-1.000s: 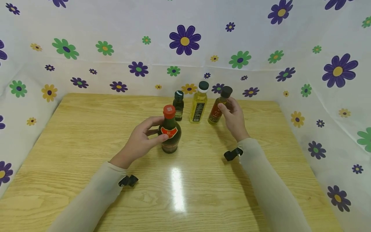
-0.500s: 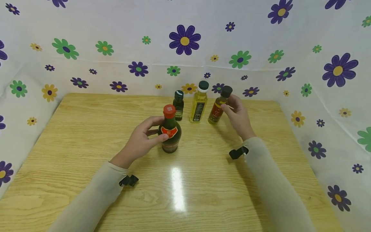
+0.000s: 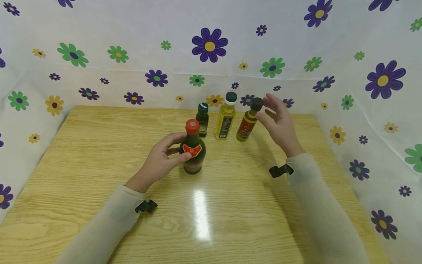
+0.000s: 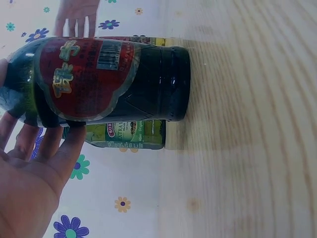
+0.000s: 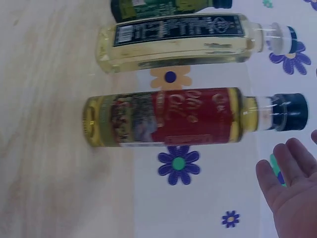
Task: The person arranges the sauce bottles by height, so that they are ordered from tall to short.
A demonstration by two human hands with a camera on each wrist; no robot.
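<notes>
My left hand holds a dark green bottle with a red cap round its upper body, thumb in front; the bottle stands upright on the table. In the left wrist view its large red label faces the camera. My right hand hovers just right of a red-labelled olive oil bottle with a black cap, fingers spread and apart from it. The right wrist view shows that olive oil bottle with a gap between it and the fingers.
Left of the olive oil bottle stands a clear bottle of yellow oil with a dark label. A small dark green bottle is behind the red-capped one. All rest on a wooden table, backed by a white flowered cloth.
My right hand has let go of the olive oil bottle and drawn away to the right. The left hand and its bottle stay where they were.
</notes>
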